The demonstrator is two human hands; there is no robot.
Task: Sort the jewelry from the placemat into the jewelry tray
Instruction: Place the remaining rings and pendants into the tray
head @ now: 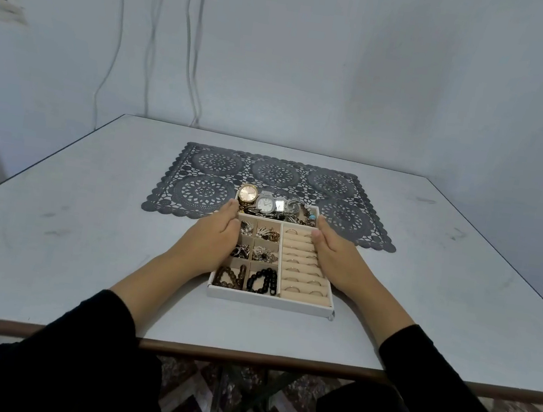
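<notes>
Pressing side walls of jewelry tray (268, 300): left hand (214, 238), right hand (338, 254), fingers straight; far end overlaps placemat (217, 164).

A plain room in a home, seen from a seat at a table.

The pale-topped table (89, 216), edged with a dark wooden strip, stands in a corner. Scuffed, bluish-white painted walls (349, 77) rise close behind it and to its right. Loose white cables (189, 56) hang down the wall behind the table and drop out of sight past its far edge. Up to the table's left, part of a window frame (2, 9) with a sill shows. Under the table lies a floor (190, 392) of patterned brown and cream tiles. On the table, a dark lace-pattern placemat (335, 183) and a jewelry tray (268, 300) filled with watches, rings and beads give the room a household look.
</notes>
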